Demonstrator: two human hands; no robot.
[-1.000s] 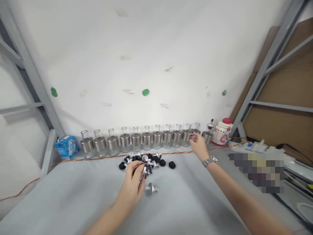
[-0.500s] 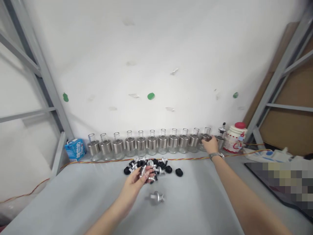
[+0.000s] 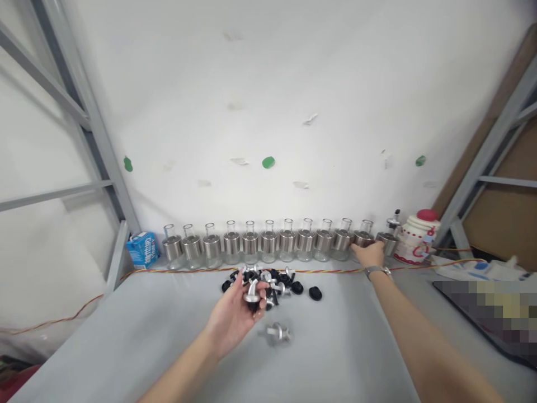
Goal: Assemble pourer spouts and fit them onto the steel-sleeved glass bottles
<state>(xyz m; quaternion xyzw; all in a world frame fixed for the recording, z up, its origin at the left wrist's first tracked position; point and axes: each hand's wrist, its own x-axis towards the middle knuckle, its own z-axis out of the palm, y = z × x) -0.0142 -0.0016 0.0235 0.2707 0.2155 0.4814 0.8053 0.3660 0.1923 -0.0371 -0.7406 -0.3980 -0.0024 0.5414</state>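
My left hand is turned palm up, its fingers curled around a bottle stopper with a silver curved top and a black base. Just behind it lies a pile of silver and black stopper parts. My right hand reaches to the right part of a bottle row and grips a glass bottle with a steel sleeve around it; its open neck points up. To the right, another sleeved bottle carries a stopper on top. A loose silver part rests on the table nearer to me.
Several sleeved glass bottles stand along the wall behind a twisted red-yellow wire. A blue carton is at the left end, a white jar with a red lid at the right. Grey metal frames flank the table.
My left hand has turned palm up, bringing the stopper into plain view. My right hand stays on the bottle. The whole view has shifted, so things appear farther right.
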